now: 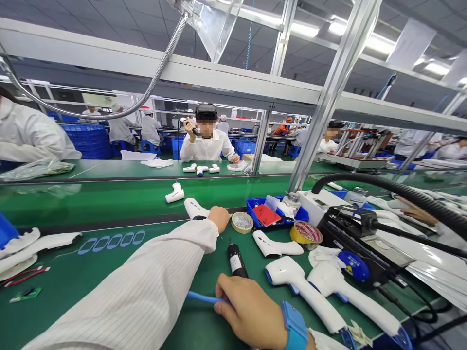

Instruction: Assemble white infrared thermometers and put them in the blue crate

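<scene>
My left hand (pixel 219 219) reaches out to the belt's near edge, closed around the handle end of a white gun-shaped thermometer (pixel 194 209); most of its fingers are hidden. Closer in, my right hand (pixel 251 307) pinches a thin blue stick-like tool (pixel 203 297) between thumb and fingers. Part of that tool disappears behind my left sleeve. A black electric screwdriver (pixel 236 260) lies just beyond my right hand, its bit pointing away. Right of it rest a white housing half (pixel 275 244) and two white thermometers (pixel 302 284) with blue trim.
A round tub of small screws (pixel 242 222), a blue parts tray (pixel 256 219) and a tape roll (pixel 306 232) stand ahead. A black machine (pixel 361 243) occupies the right. Blue frames (pixel 109 241) and a circuit board (pixel 25 294) lie left. A person (pixel 207 143) sits across the belt.
</scene>
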A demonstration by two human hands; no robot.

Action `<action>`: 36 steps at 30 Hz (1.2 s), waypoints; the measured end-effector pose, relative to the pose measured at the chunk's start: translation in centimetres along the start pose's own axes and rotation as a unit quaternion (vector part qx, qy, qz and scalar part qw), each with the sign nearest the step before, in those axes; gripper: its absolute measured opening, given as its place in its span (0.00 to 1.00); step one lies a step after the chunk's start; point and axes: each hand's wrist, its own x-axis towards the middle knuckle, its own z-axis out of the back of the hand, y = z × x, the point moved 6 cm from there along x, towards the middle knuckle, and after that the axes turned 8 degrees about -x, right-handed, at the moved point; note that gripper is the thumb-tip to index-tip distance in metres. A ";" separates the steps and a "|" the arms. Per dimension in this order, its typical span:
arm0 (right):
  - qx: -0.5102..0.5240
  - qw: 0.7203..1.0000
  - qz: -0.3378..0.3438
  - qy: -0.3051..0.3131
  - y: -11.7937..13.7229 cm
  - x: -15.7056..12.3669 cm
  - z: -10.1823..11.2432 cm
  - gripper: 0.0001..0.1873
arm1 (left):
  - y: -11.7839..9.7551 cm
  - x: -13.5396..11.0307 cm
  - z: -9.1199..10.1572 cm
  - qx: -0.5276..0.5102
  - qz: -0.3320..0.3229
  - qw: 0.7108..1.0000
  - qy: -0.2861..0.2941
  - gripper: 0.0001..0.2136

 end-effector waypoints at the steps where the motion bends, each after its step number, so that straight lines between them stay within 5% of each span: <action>1: 0.004 1.000 0.000 -0.001 -0.1 0.0 -0.1 0.02 | 0.2 -0.2 0.1 0.000 0.003 1.000 0.003 0.10; 5: 0.041 0.999 0.001 0.002 -0.4 -0.1 0.0 0.02 | 2.3 -2.9 1.2 -0.004 0.008 1.000 -0.016 0.10; 10: 0.180 0.983 -0.018 0.011 -1.7 -0.8 1.3 0.06 | 5.4 -11.1 2.1 -0.033 0.012 0.997 -0.074 0.13; 17: 0.238 0.971 -0.030 0.002 -1.2 -0.4 1.1 0.11 | 3.2 -21.7 -4.0 -0.039 -0.138 0.985 -0.096 0.11; 25: 0.176 0.984 -0.024 0.033 1.1 0.3 -0.2 0.11 | 4.2 -24.1 -4.1 -0.205 -0.110 0.954 -0.189 0.19; 31: 0.152 0.987 0.016 0.049 2.2 0.9 0.1 0.10 | 4.3 -24.0 -4.3 -0.257 -0.092 0.954 -0.127 0.20; 36: 0.152 0.988 -0.030 0.022 1.0 0.2 1.1 0.10 | 4.8 -23.0 -5.2 -0.219 -0.052 0.973 -0.058 0.19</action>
